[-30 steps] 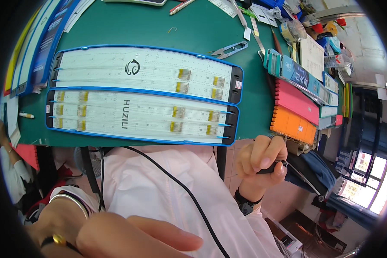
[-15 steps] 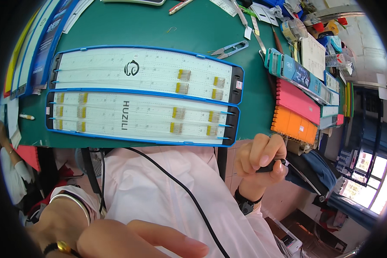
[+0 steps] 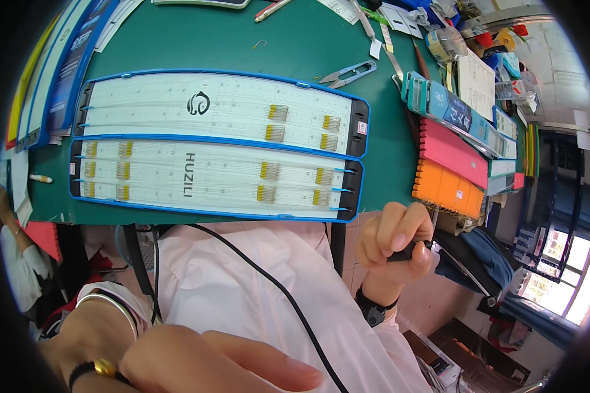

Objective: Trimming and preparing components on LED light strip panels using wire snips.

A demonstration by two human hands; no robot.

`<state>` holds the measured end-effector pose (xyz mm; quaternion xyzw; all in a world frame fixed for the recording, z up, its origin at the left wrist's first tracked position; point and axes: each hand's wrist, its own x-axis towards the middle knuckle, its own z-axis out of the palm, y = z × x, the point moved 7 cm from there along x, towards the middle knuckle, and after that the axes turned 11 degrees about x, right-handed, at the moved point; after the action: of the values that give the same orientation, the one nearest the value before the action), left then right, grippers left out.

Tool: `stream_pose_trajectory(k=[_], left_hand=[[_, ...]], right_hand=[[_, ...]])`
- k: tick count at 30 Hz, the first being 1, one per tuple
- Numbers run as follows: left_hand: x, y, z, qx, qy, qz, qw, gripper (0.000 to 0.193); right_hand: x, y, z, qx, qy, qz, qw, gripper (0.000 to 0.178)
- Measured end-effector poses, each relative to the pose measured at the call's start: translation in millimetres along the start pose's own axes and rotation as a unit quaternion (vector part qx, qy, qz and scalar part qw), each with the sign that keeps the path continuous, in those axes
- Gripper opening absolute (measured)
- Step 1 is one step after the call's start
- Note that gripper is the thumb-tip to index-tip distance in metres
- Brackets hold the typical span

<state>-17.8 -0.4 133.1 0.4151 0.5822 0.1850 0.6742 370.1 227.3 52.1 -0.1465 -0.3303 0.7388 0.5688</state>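
Observation:
In front of my lap my right hand (image 3: 394, 241) is closed round a small black object (image 3: 411, 251), its thumb and curled fingers wrapped about it. Close to the camera, at the lower edge, is my left hand (image 3: 203, 363). Its thumb and a bent finger lie near each other, but the lower fingers are cut off by the frame. On the table beyond, a blue-rimmed fishing rig box (image 3: 196, 124) lies unfolded. Its two white panels carry several small bundles of yellowish hooks (image 3: 269, 171).
A green mat (image 3: 177, 40) covers the table. Blue thread snips (image 3: 349, 74) and a loose hook (image 3: 260, 44) lie beyond the box. Pink (image 3: 453, 147) and orange boards (image 3: 446, 190) are stacked at right, blue cases (image 3: 72, 65) at left. A black cable (image 3: 275, 281) crosses my lap.
My left hand has shifted slightly in the lower part of the picture. My right hand keeps its grip on the black object, and the box looks unchanged.

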Motion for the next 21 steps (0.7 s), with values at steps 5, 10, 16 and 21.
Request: stream_pose_trajectory(k=[5,10,16,21], left_hand=[[63,76,30,-0.02,0.072,-0.001,0.997,0.025],[109,116,35,-0.03,0.053,0.008,0.998,0.025],[154,152,43,-0.037,0.037,0.023,0.998,0.025],[177,174,50,-0.045,0.032,0.034,0.998,0.026]], right_hand=[[9,25,6,0.046,-0.044,0.041,0.997,0.03],[10,22,7,0.046,-0.043,0.043,0.997,0.03],[8,20,1,0.042,-0.035,0.039,0.998,0.03],[8,21,1,0.045,-0.036,0.04,0.998,0.03]])
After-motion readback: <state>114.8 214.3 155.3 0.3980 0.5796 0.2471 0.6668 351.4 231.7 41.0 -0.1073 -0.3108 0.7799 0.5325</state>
